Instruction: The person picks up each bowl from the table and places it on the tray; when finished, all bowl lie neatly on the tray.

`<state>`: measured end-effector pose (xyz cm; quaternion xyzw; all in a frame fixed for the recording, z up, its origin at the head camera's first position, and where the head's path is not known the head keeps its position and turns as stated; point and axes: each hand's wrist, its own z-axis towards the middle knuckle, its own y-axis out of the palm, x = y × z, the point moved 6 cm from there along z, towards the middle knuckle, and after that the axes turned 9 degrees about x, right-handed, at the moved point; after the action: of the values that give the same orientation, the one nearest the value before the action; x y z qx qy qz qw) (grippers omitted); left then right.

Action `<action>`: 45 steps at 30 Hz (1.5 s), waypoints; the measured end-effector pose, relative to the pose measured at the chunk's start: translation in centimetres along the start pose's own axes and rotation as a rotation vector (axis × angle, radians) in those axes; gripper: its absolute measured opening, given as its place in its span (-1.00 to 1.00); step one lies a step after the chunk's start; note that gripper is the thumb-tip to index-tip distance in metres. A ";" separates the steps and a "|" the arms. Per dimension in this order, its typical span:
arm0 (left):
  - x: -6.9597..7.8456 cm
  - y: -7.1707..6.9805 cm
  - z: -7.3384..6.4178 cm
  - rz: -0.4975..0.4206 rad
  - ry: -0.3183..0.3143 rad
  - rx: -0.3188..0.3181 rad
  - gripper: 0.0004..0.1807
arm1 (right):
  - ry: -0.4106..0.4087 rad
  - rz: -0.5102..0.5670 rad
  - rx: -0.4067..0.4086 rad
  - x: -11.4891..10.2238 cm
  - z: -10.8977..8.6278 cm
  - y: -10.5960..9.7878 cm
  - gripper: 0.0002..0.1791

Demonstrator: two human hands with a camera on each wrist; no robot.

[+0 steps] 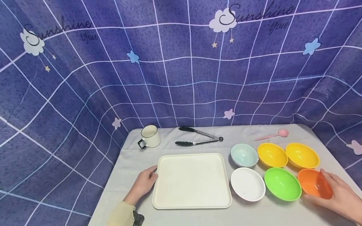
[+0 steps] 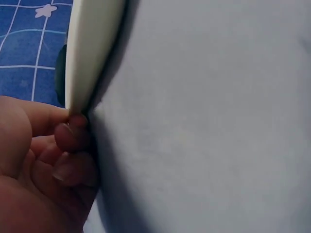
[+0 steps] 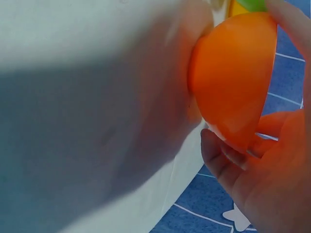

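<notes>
At the left edge of a cream rectangular tray point(image 1: 192, 182) is my left hand point(image 1: 145, 182). The left wrist view has its thumb and curled fingers pinching the tray's rim point(image 2: 95, 48). On the far right, my right hand point(image 1: 336, 194) grips an orange bowl point(image 1: 312, 183), thumb on the near side and fingers round the right side. Seen from the right wrist, the orange bowl point(image 3: 233, 77) has its base against the tablecloth, with curved fingers point(image 3: 223, 165) at its side. A green bowl point(image 1: 282, 184) sits just left of the orange one.
Next to the tray stand a white bowl point(image 1: 248, 184) and a pale blue bowl point(image 1: 244, 155). Two yellow bowls point(image 1: 272, 155) are behind the green and orange ones. Farther back lie a pink spoon point(image 1: 282, 133), black-tipped tongs point(image 1: 198, 142) and a white mug point(image 1: 151, 137). A patterned blue curtain point(image 1: 175, 72) encloses the table.
</notes>
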<state>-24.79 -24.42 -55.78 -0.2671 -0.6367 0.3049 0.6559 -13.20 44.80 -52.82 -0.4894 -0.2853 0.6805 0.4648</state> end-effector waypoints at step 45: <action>-0.8 -0.1 -0.4 -0.257 0.013 -0.062 -0.46 | -0.151 -0.034 0.138 -5.3 5.3 -4.0 0.22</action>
<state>-24.35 -25.00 -56.26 -0.2055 -0.6706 0.1971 0.6850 -16.19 41.91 -45.38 -0.3986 -0.2801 0.7255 0.4861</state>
